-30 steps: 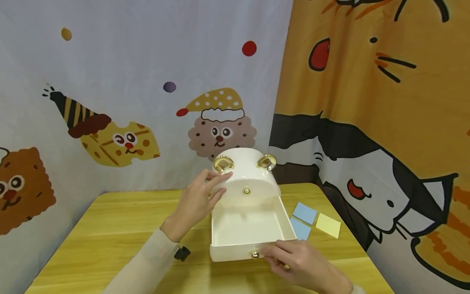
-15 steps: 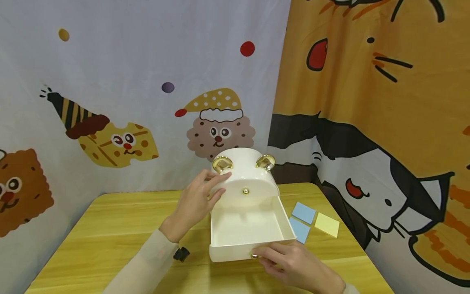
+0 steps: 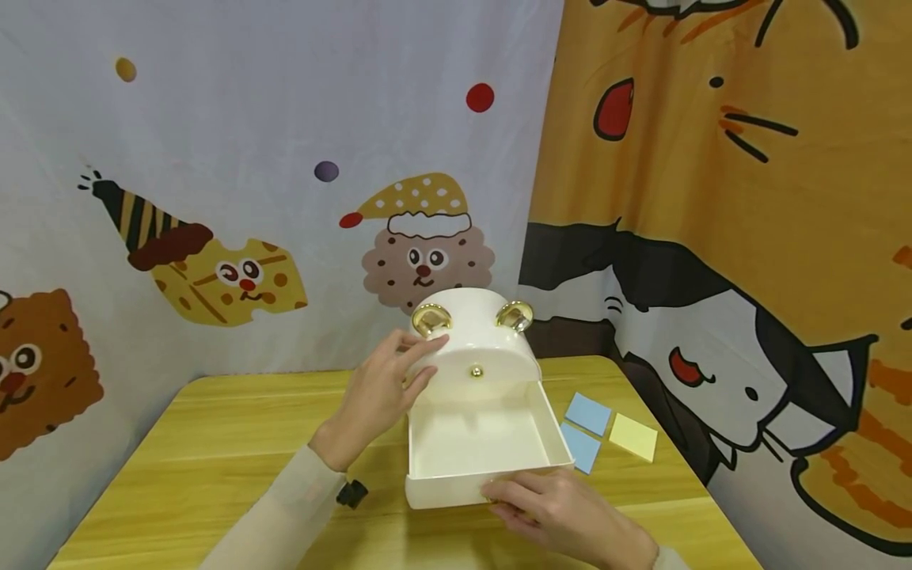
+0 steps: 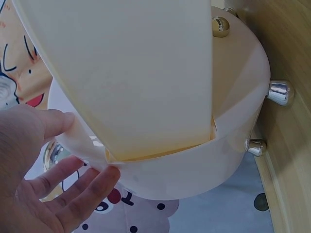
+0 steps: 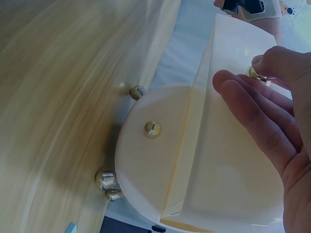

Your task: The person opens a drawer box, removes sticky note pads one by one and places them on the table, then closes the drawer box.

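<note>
- A glossy white drum-shaped box [image 3: 473, 318] stands on the wood-grain counter [image 3: 214, 459], its middle drawer [image 3: 484, 434] drawn out toward the person.
- Two gold ears [image 3: 431, 319] sit on its curved top, and a round gold upper knob [image 3: 476, 371] marks the front panel above the drawer.
- The left hand [image 3: 385, 386] rests at the box's upper left side, its grip spread, thumb and fingertips touching the shell.
- The right hand [image 3: 559, 507] is at the drawer's front; its grip pinches the gold drawer knob [image 5: 252, 74] between thumb and forefinger.
- From the head, fingers mostly hide that knob; the right wrist view shows it plainly.
- Both wrist views also reveal a lower knob [image 5: 152, 129] on the rounded front beneath the drawer and shiny metallic feet [image 4: 281, 92] on the counter, all hidden from above.
- Only the head view takes in the drawer's smooth cream interior, a shallow, straight-walled tray.
- Right of the box lie two flat blue notes [image 3: 587, 413] and a yellow note [image 3: 633, 437].
- Behind hangs a softly creased cloth backdrop [image 3: 271, 103] printed with cartoon faces.
</note>
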A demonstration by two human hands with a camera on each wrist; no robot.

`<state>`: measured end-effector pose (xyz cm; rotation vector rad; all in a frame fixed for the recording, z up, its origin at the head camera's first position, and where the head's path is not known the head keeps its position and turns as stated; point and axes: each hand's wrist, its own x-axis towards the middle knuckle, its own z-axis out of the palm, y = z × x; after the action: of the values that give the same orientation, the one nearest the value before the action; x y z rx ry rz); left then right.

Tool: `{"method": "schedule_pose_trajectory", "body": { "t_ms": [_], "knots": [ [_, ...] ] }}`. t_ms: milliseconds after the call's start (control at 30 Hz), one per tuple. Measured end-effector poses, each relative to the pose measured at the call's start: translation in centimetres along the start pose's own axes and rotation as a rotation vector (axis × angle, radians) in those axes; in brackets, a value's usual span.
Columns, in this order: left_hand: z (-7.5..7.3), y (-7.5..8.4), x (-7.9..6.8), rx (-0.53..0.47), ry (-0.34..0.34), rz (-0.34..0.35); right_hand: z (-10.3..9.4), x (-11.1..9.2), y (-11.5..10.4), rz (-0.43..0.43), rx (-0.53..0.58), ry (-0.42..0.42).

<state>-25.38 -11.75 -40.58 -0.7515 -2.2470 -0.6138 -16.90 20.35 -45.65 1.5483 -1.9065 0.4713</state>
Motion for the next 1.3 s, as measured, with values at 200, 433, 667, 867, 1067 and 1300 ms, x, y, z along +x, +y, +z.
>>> {"method": "schedule_pose_trajectory", "body": {
  "t_ms": [200, 433, 667, 867, 1067, 1300],
  "knots": [
    [0.0, 0.1, 0.0, -0.001, 0.000, -0.001, 0.1, 0.0, -0.1, 0.021, 0.015, -0.011],
    [0.1, 0.0, 0.3, -0.008, 0.014, 0.007, -0.2, 0.3, -0.2, 0.050, 0.042, -0.031],
    [-0.1, 0.1, 0.3, 0.001, -0.007, 0.000, -0.4, 0.8, 0.1, 0.051, 0.036, -0.018],
    [-0.3, 0.3, 0.4, 0.006, -0.026, -0.020, -0.4, 1.2, 0.7, 0.066, 0.046, -0.034],
    [-0.4, 0.4, 0.4, 0.013, -0.039, -0.029, -0.1, 1.5, 1.2, 0.085, 0.040, -0.047],
    [-0.2, 0.4, 0.3, 0.005, -0.041, -0.040, 0.2, 1.6, 2.1, 0.115, 0.025, -0.052]
  ]
}}
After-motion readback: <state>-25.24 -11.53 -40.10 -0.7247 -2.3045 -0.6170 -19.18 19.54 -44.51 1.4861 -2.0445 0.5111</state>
